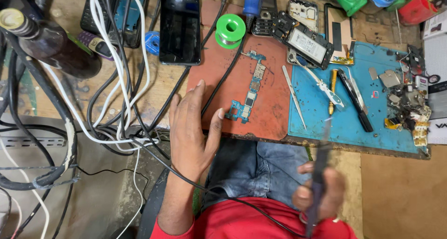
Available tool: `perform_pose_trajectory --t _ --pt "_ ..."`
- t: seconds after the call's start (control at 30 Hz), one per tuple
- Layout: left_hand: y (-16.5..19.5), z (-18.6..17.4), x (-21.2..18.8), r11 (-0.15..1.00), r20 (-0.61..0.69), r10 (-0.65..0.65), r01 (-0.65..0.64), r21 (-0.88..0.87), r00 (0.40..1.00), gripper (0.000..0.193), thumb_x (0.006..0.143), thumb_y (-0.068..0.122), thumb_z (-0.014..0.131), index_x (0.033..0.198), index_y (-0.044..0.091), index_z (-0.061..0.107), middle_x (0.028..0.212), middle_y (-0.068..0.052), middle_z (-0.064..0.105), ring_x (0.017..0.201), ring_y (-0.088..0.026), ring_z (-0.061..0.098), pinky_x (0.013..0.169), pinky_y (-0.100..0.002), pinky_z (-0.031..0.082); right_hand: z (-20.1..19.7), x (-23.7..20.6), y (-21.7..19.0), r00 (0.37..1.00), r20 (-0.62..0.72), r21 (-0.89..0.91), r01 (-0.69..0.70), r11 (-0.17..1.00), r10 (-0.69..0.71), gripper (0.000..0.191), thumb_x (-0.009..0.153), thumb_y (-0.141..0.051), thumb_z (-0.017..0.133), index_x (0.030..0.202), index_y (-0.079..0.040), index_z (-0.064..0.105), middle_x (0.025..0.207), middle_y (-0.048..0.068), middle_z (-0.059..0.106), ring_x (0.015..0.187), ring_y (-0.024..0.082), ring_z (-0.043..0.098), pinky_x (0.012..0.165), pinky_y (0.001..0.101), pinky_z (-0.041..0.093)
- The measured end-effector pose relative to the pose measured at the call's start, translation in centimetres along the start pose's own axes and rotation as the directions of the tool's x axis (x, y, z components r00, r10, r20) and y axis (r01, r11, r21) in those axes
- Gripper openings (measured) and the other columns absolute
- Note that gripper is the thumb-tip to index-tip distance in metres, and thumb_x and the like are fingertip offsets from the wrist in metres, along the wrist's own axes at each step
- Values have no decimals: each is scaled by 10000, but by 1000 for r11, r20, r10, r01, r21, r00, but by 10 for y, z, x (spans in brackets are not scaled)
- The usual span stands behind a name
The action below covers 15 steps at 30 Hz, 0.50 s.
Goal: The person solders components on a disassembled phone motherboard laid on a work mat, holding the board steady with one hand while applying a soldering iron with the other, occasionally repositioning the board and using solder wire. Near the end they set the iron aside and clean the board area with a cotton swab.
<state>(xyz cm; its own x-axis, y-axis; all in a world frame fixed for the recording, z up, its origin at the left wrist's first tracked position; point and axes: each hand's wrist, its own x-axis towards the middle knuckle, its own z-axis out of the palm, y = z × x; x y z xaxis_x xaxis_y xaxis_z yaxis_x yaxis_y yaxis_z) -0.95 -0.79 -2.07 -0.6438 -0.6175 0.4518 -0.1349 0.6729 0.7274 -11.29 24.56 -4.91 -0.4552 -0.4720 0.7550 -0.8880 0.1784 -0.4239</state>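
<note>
Scuffed wooden desk (pixel 70 99), worn and cluttered, with a rust-red rubber mat (pixel 272 104) and a blue silicone mat (pixel 349 122) side by side at the front edge. My left hand (pixel 191 127) lies flat and spread on the red mat's left edge, thumb tip just beside the long narrow circuit board (pixel 249 90), blue-green, bare, lying diagonal on the mat. My right hand (pixel 321 192) is low over my lap, fingers wrapped around a dark slim soldering iron (pixel 319 174), motion-blurred, tip up toward the blue mat. Black cable (pixel 223 76) crosses the red mat next to the board. Nearby: green solder spool (pixel 230 29), black glossy phone (pixel 180 27), steel tweezers (pixel 293 94), opened phone with battery (pixel 307 43). White and black cables (pixel 116 80) tangle left of my left hand.
</note>
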Motion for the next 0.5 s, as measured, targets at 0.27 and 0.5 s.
perform_pose_trajectory --t 0.27,0.5 --pt "-18 22 0 994 141 40 -54 99 989 331 961 227 707 1260 87 695 1421 -163 566 1379 -385 504 1203 -624 264 15 -22 28 903 95 533 -402 745 419 506 978 -246 640 1407 -45 463 1247 181 661 909 208 752 739 320 635" --pt "19 -16 3 995 149 63 -74 71 987 238 940 238 742 1147 121 735 1417 -167 555 1411 -403 472 1201 -642 253 14 60 -18 875 187 647 -452 614 446 257 1016 -96 697 1222 -40 553 996 118 697 869 167 708 811 313 607"
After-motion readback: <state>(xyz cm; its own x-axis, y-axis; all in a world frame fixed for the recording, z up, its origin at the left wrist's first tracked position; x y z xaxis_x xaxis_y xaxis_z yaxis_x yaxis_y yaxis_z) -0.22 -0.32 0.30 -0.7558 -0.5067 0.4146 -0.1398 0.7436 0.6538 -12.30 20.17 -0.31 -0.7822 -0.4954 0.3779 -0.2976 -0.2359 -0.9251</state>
